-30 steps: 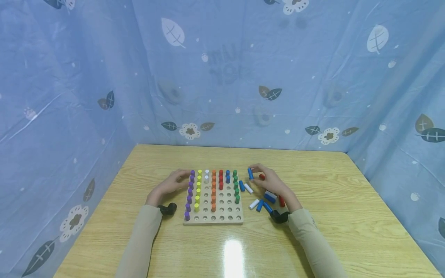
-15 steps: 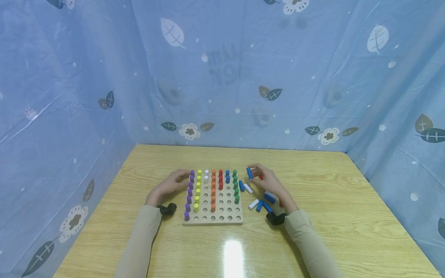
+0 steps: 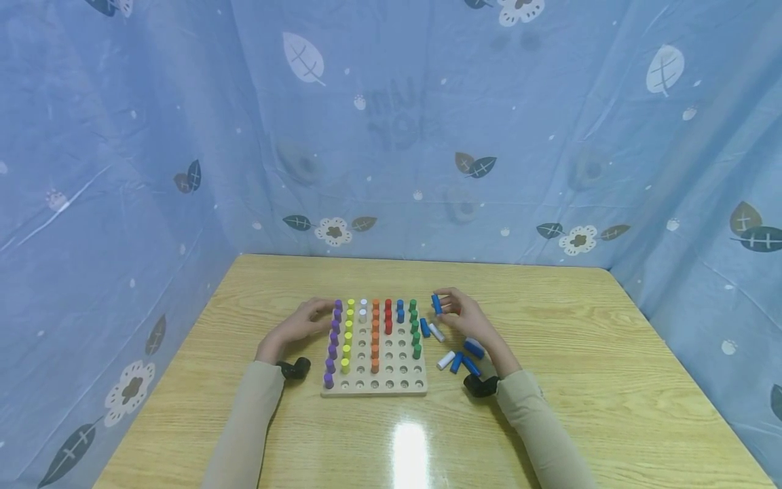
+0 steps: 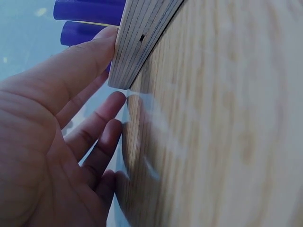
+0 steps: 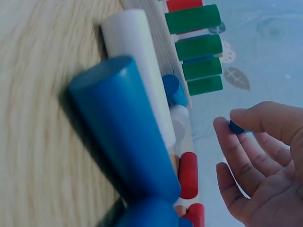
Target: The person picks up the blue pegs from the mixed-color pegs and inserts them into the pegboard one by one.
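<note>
My right hand (image 3: 473,320) pinches a blue peg (image 3: 436,304) between thumb and fingertips, tilted above the table just right of the pegboard. Only one end of that peg shows in the right wrist view. The wooden pegboard (image 3: 374,390) bears columns of purple, yellow, white, orange, red, blue and green pegs, with bare holes towards its near side. At its far left corner rests my left hand (image 3: 298,324). In the left wrist view, the thumb (image 4: 90,56) touches the board's edge beside the purple pegs (image 4: 87,12); the other fingers are loosely bent, the index fingertip hidden.
Loose blue pegs (image 3: 457,362) and white pegs (image 3: 446,360) lie right of the board. Two red pegs (image 5: 188,175) show in the right wrist view, largely hidden by my right arm in the head view. A blue patterned curtain (image 3: 391,136) hangs behind the table (image 3: 525,278).
My right hand has shifted slightly left with the blue peg, its forearm swinging inward over the loose red pegs. My left hand stays put at the board.
</note>
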Available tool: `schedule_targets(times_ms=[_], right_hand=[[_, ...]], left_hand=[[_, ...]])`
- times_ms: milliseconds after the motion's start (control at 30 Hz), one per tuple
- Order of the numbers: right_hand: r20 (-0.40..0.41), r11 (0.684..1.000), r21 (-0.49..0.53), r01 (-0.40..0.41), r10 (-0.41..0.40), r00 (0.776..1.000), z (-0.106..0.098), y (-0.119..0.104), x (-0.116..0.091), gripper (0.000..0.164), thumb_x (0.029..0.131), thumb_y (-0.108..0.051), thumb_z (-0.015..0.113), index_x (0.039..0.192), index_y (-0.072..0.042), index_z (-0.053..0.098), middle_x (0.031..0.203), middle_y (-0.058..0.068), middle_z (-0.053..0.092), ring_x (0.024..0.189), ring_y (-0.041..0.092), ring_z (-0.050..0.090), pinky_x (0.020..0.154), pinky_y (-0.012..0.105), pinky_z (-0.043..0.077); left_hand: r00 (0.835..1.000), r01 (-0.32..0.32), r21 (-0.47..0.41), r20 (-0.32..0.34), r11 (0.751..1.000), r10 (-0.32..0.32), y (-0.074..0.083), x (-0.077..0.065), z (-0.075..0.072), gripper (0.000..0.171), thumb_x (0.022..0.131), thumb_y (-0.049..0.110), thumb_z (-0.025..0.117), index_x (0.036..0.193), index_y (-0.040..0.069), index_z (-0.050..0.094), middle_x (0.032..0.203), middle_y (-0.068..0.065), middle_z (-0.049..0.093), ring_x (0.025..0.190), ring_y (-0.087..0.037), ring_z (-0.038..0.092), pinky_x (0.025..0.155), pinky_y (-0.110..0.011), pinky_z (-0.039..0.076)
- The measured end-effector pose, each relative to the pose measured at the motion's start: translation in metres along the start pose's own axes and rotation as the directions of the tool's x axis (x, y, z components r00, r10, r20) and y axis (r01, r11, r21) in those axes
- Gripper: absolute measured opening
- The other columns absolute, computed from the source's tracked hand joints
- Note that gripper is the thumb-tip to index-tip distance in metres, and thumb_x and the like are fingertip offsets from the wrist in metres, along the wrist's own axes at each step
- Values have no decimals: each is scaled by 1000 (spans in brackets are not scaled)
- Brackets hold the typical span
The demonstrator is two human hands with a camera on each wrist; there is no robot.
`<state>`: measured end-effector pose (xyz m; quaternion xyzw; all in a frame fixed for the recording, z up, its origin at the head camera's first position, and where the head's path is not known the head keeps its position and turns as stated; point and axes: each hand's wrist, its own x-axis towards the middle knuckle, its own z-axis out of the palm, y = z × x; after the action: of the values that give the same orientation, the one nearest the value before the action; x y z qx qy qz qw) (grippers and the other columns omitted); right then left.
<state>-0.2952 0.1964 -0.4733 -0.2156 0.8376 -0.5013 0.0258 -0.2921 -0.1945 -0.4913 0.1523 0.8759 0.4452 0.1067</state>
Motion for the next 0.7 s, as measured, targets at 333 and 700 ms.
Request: schedule_targets(times_ms=[333,700], right_hand=[[-7,985,157,-73,76,997,2,2,2,56,86,-6,63,137,0,38,119,26,55,104,33,58,83,35,54],[7,955,268,-126,129,992,4,-8,2,56,87,-5,62,137,1,37,123,27,52,109,36,55,89,39,51]], left_hand=[[1000,-6,10,-1,1000,6,3,-1,0,56,84,39,64,134,21,48,137,-3,43,133,-30,28,110,-57,19],[1000,-13,-13,0,1000,13,7,-3,-2,55,85,36,64,135,19,47,138,-7,42,133,-32,27,110,-58,18]])
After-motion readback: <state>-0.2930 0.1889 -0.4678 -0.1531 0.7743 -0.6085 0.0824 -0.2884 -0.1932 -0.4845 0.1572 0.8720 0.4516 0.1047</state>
